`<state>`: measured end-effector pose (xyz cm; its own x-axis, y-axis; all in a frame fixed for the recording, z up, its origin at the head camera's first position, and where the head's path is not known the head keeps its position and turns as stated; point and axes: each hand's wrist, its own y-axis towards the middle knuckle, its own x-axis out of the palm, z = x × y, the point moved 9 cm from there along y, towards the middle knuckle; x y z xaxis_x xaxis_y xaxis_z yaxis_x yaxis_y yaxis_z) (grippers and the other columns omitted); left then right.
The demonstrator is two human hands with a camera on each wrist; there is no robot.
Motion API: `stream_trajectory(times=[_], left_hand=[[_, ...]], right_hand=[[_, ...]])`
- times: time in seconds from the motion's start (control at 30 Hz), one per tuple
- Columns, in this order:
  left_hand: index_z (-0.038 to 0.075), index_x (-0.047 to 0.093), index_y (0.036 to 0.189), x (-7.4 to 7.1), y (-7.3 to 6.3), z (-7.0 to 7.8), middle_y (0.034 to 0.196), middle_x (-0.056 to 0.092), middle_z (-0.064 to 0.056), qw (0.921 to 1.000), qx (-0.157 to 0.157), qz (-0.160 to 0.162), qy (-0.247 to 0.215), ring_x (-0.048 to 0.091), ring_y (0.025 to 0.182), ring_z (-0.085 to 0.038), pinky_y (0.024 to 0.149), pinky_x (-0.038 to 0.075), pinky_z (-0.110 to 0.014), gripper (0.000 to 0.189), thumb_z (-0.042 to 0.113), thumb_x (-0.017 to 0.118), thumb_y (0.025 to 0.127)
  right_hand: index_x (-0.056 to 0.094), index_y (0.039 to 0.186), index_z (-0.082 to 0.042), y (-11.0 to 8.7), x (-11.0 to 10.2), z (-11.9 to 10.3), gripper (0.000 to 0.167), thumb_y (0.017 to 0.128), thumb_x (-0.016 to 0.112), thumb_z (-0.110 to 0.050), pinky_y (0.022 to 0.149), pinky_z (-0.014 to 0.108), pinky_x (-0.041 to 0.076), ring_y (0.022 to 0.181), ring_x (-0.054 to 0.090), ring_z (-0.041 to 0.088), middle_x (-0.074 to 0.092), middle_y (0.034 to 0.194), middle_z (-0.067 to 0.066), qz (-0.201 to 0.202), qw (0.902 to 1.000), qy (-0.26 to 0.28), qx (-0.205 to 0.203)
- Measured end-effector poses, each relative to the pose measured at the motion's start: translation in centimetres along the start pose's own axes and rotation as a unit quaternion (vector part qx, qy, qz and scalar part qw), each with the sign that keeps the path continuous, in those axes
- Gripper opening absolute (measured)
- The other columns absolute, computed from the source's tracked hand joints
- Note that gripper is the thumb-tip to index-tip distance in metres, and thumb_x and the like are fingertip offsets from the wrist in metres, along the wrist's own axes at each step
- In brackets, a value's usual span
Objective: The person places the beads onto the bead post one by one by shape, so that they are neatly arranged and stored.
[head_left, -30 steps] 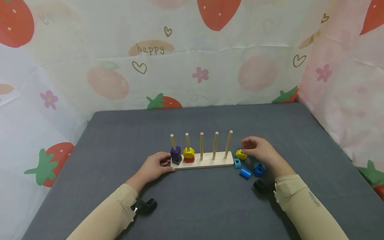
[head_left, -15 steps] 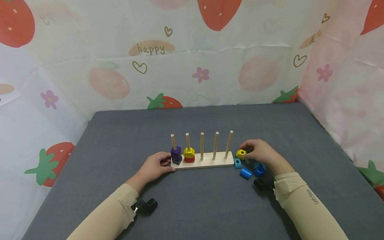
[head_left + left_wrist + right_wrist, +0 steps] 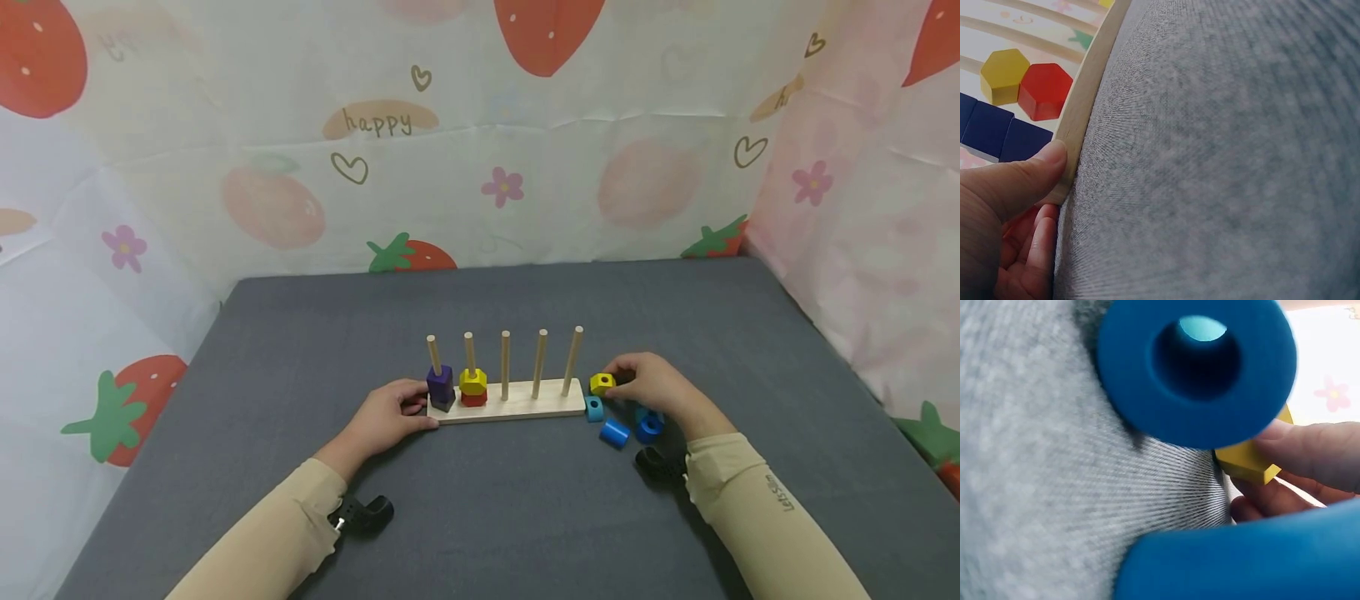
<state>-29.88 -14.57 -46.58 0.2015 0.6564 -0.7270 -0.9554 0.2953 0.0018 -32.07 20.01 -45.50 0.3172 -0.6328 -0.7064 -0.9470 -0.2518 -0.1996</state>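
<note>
A pale wooden peg board (image 3: 536, 406) with several upright pegs lies on the table. My left hand (image 3: 386, 414) grips its left end, thumb (image 3: 1050, 156) on the front edge and the other fingers curled behind the corner. Dark purple blocks (image 3: 440, 382) are stacked on the leftmost peg. On the second peg a yellow hexagonal block (image 3: 473, 381) sits over a red one (image 3: 474, 400). Right of the board, my right hand (image 3: 658, 390) pinches a loose yellow hexagonal block (image 3: 602, 384) between thumb and fingers. In the right wrist view a blue ring partly hides that block.
Close to the board's right end lie a light blue block (image 3: 594, 408) and a blue cylinder (image 3: 615, 433). A round blue block (image 3: 649, 428) is under my right wrist, overlapping another blue piece (image 3: 642, 414). A printed cloth (image 3: 555, 225) hangs behind the grey table.
My right hand has come down from above the loose yellow block and closed its fingers on it; the block has turned slightly. The left hand keeps its place on the board.
</note>
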Motion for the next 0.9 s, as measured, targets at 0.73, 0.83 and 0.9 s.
stream_trajectory(times=[0.73,0.83,0.9], left_hand=[[0.01,0.061,0.119,0.0,0.0,0.1,0.108,0.06,-0.001,1.0,0.005,-0.003,0.0,0.057,0.093,-0.009,0.084,0.049,-0.029,0.053,0.028,0.078,0.072],[0.01,0.061,0.119,0.0,0.0,0.0,0.106,0.06,0.0,1.0,0.006,-0.003,0.002,0.056,0.092,-0.008,0.083,0.049,-0.029,0.053,0.028,0.078,0.072],[0.01,0.061,0.119,0.0,0.1,0.1,0.105,0.06,0.0,1.0,0.007,-0.002,0.0,0.056,0.091,-0.009,0.083,0.049,-0.029,0.052,0.028,0.078,0.072]], right_hand=[[0.059,0.114,-0.009,-1.4,-5.1,-4.7,0.03,0.089,0.061,-0.025,0.082,0.042,0.049,0.097,0.057,0.026,0.06,0.109,0.012,0.084,0.9959,0.027,-0.017],[0.057,0.114,-0.009,-1.8,-6.1,-5.9,0.031,0.089,0.06,-0.027,0.083,0.042,0.048,0.097,0.057,0.025,0.06,0.109,0.011,0.096,0.9948,0.028,-0.022],[0.057,0.115,-0.01,-2.0,-6.9,-6.9,0.032,0.089,0.06,-0.028,0.083,0.042,0.048,0.097,0.057,0.024,0.06,0.11,0.011,0.105,0.9936,0.026,-0.032]])
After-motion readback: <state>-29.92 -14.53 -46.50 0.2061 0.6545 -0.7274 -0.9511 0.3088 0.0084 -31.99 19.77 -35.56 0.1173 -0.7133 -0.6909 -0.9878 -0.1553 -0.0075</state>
